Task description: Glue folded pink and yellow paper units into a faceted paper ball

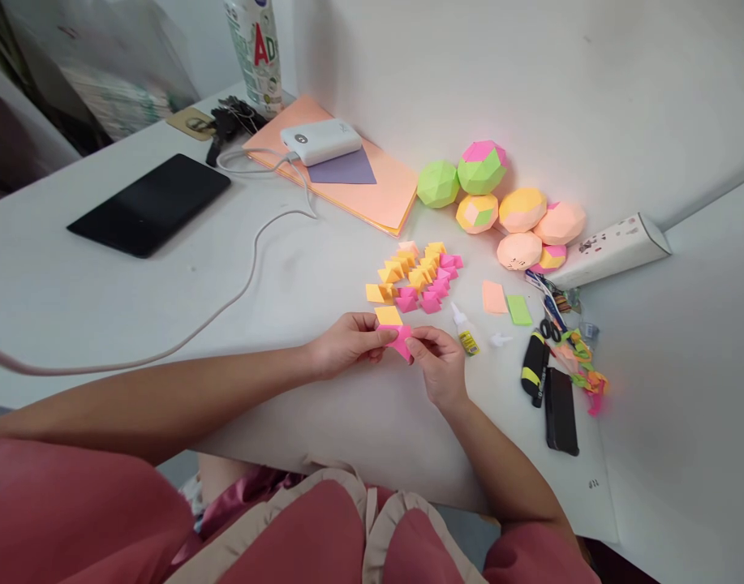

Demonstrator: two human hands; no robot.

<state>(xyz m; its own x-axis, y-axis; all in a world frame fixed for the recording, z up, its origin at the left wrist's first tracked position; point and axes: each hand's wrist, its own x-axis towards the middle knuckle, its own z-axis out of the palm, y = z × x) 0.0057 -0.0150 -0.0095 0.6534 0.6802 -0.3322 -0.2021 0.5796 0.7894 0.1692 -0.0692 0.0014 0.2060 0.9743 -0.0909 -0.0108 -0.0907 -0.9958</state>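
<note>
Between both hands is a folded pink paper piece (400, 341), pinched on its left side by my left hand (350, 344) and at its right edge by my right hand (438, 362). A yellow paper piece (389, 315) shows just above the pink one, touching or very near my left fingers. Beyond the hands, several folded yellow units (419, 278) and pink units (431, 302) stand in slanting rows on the white table. A small glue bottle (467, 334) with its cap (500, 340) beside it lies right of my right hand.
Paper balls (483, 168) rest against the wall. Orange and green note pads (494, 298) (519, 310), a black-yellow cutter (533, 365) and a black case (561, 410) lie right. Left are a tablet (149, 204), a cable (250, 272) and a power bank (321, 142) on orange paper (372, 199).
</note>
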